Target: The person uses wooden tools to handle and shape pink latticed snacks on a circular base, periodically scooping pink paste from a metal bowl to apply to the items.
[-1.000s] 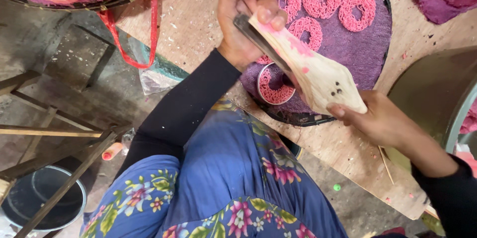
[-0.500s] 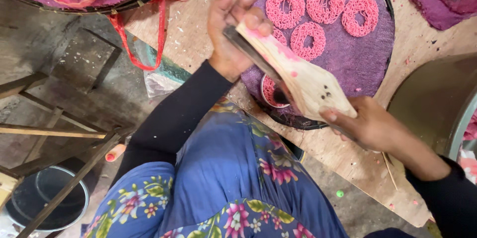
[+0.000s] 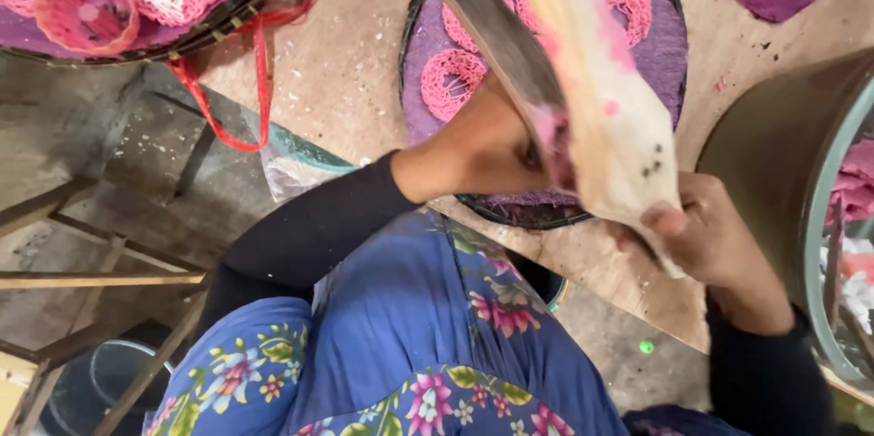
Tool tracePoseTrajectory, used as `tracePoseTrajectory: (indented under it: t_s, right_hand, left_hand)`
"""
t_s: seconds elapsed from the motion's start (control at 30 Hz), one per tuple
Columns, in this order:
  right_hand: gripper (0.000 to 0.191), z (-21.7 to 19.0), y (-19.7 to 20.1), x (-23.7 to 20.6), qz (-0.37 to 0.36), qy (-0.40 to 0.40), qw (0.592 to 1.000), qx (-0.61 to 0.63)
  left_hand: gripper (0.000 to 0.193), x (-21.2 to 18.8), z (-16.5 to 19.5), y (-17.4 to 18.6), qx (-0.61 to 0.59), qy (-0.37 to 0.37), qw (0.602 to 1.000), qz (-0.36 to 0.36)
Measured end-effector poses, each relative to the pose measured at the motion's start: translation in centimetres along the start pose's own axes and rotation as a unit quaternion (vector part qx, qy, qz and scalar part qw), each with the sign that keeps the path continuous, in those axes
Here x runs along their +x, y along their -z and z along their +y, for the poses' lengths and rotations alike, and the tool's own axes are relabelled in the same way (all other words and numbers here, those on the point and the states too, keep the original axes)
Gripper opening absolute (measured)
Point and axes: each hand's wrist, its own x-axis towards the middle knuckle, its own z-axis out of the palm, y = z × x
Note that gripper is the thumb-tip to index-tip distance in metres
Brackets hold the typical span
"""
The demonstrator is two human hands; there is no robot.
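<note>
Above the round tray (image 3: 655, 45) lined with purple cloth and pink coiled rings (image 3: 452, 81), both hands grip one pale, pink-stained wooden board (image 3: 601, 117). The right hand (image 3: 719, 240) clasps its narrow lower end; the left hand (image 3: 487, 145) closes on its dark metal edge (image 3: 496, 31). The tray rests on the speckled surface (image 3: 341, 72).

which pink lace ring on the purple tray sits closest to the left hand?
The lower-left ring, just above the left hand; the other rings lie farther up the tray.
</note>
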Motion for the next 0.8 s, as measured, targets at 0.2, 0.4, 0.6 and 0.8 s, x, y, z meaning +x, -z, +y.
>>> tracePoseTrajectory:
  t_s: [0.2, 0.4, 0.6, 0.8]
  right_hand:
    - [0.065, 1.6, -6.3, 7.3, 0.065, 0.139, 0.931, -0.330]
    - [0.086, 3.7, -10.5, 11.0, 0.089, 0.264, 0.859, -0.429]
    - [0.078, 3.0, -10.3, 11.0, 0.072, 0.209, 0.885, -0.410]
    - [0.078, 4.1, -8.7, 10.8, 0.089, 0.270, 0.864, -0.415]
  left_hand:
    - [0.044, -1.5, -0.3, -1.6, -0.265, 0.049, 0.946, 0.179]
    - [0.062, -2.9, -1.0, -1.0, -0.266, 0.098, 0.925, 0.255]
    - [0.059, -3.9, -1.3, -0.5, -0.249, 0.114, 0.927, 0.255]
    - [0.060, -4.2, -1.4, -0.6, -0.276, 0.129, 0.917, 0.257]
